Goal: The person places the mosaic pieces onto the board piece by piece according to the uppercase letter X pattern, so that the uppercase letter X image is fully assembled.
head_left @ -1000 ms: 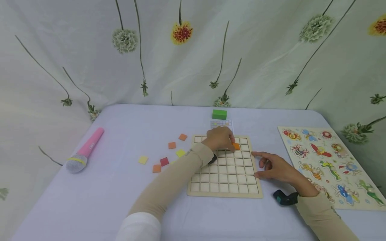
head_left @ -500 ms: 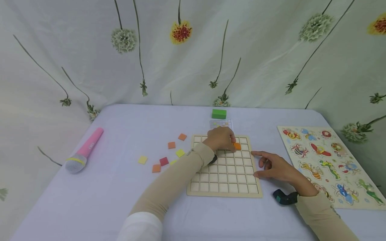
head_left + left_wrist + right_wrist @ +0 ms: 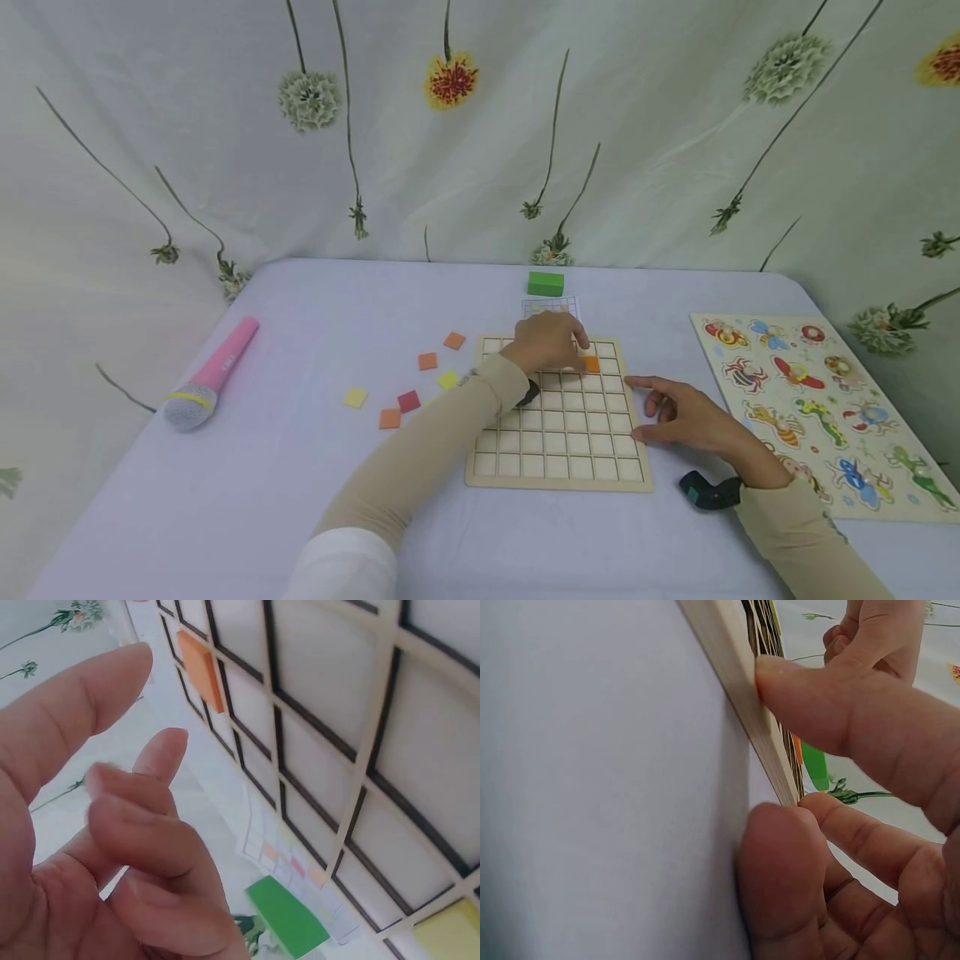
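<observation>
My left hand (image 3: 546,343) is over the upper part of a wooden grid board (image 3: 558,483). Just beyond its fingertips, an orange square tile (image 3: 592,364) sits at a cell near the upper right. In the left wrist view the thumb and forefinger stand apart, away from that tile, with nothing between them. A yellow tile (image 3: 454,930) also shows on the board there, hidden by the hand in the head view. My right hand (image 3: 686,417) touches the board's right edge with thumb and forefinger spread along it, its other fingers bent.
Loose orange, red and yellow tiles (image 3: 408,402) lie left of the board. Behind it are a printed grid card (image 3: 551,306) and a green block (image 3: 546,284). A pink toy microphone (image 3: 217,371) lies far left; an insect picture board (image 3: 817,400) lies right.
My left fingers have lifted and drawn slightly away from the orange tile, which stays on the board. My right hand keeps its place at the board's edge.
</observation>
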The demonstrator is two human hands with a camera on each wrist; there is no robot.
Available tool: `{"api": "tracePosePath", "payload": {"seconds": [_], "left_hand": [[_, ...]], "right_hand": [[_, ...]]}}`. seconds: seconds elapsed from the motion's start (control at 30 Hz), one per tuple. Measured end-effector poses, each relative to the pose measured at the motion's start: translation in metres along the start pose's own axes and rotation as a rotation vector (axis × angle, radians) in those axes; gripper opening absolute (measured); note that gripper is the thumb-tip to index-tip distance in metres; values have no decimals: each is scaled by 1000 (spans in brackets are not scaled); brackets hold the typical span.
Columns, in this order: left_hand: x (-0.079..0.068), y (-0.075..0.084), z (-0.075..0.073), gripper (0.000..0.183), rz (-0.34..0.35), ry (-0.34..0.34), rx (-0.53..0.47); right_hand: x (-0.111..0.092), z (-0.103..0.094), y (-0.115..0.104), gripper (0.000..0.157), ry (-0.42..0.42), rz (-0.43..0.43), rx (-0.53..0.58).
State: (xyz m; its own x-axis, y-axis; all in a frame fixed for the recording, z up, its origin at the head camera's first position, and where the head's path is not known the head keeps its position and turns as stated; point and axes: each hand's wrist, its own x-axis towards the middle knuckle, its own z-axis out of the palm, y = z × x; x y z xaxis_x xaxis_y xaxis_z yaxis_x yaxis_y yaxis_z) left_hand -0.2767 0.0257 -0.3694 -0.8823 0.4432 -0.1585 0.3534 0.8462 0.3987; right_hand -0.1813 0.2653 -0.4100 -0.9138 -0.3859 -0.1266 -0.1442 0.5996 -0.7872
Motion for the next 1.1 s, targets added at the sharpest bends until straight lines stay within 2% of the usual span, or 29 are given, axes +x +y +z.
{"api": "tracePosePath", "payload": {"seconds": [0.27,0.5,0.83,1.1], "left_hand": [[-12,-3,-6,27,-3,-20,-16],[-36,-11,-17,33,48,-6,-113],[-71,-32,-32,34,133,60,-140],[-96,-58,-40,33,184,94,-165]], "right_hand": [[-1,-1,0,77,-4,-4,0],[0,-1,-1,78,-3,4,-4],[-1,-1,-2,78,1,5,-1],[-1,-1,-1,78,-1,-6,-7]]}}
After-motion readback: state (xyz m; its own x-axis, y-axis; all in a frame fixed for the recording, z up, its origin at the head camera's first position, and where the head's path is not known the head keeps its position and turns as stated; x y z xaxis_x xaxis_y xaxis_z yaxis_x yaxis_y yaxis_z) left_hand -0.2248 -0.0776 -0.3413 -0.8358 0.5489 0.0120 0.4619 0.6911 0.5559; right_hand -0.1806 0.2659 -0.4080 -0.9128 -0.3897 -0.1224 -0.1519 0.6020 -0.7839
